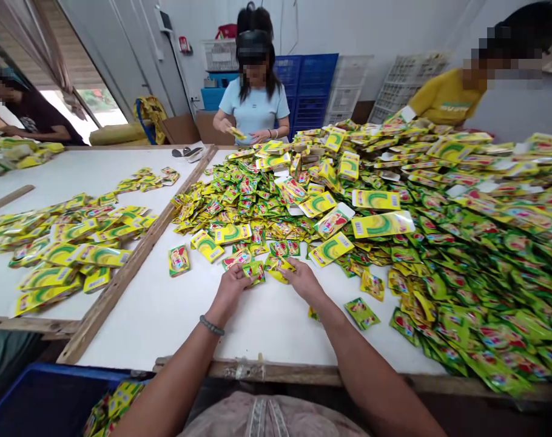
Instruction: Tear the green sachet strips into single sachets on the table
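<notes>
My left hand [233,287] pinches a small green and yellow packet [255,272] between thumb and fingers, just above the white table. My right hand [304,280] is closed on a yellow packet [278,267] a little to the right. Ahead of both hands lies a heap of green packets [239,197] mixed with flat yellow cartons [383,224]. A small filled box [179,260] lies by itself left of my left hand. Near my right forearm rests a loose green packet [362,313], with a yellow one [372,284] beyond it.
A wooden strip [121,280] divides the table; yellow boxes [60,255] are piled to its left. A blue crate [39,397] with packets stands below the front edge. A co-worker in light blue [254,106] stands opposite; one in yellow [451,97] leans in at right.
</notes>
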`<state>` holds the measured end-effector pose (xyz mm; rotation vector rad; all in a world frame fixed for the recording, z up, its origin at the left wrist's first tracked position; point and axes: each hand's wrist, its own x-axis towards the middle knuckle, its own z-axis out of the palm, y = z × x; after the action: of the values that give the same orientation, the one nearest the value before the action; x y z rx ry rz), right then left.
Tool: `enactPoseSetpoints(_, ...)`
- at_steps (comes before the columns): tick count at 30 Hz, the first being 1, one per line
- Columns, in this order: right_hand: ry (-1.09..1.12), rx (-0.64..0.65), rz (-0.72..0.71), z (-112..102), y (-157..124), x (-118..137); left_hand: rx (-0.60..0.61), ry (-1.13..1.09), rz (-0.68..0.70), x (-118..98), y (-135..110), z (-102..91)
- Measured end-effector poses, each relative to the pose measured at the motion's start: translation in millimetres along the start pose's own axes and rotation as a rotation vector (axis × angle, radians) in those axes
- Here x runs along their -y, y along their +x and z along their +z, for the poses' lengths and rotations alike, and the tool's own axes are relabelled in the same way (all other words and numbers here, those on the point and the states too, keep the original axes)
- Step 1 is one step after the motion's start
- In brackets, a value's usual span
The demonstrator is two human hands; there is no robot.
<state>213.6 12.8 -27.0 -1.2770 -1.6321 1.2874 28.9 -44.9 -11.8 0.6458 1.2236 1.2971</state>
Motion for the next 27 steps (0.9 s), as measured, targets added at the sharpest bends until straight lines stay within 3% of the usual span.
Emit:
enactPoseSetpoints(4, 0.292, 0.132, -0.018, 10.6, -4.5, 7.9, 0.006, 0.047, -0.011, 4.8, -4.4, 4.7)
enactPoseSetpoints(9, 0.089, 0.129, -0.038, 26.9, -3.4, 3.0, 0.127, -0.068, 0.025, 2.6, -14.8, 10.8)
enactPoseSetpoints(12, 0.016, 0.065, -0.096, 31.1, -2.9, -1.2, 0.102, -0.051, 0.034, 3.3, -13.4, 11.3)
enactPoseSetpoints(15, 0.164, 0.067, -0.063, 31.9, -5.7, 1.5, 0.073, -0.032, 0.055, 6.5, -9.1, 9.3)
enactPoseSetpoints(19, 0.377, 0.195, 0.063, 32.0, -10.5, 7.0, 0.1, -0.01, 0.07, 11.0, -6.6, 5.6)
enactPoseSetpoints(23, 0.244, 0.098, 0.038, 32.0, -9.3, 7.6, 0.071, 0.232, 0.132, 3.2, -2.9, 1.5)
enactPoseSetpoints(27, 0.165, -0.1, 0.026, 22.3, -4.4, 9.8, -0.113, 0.833, 0.448, -19.6, 11.3, -9.8)
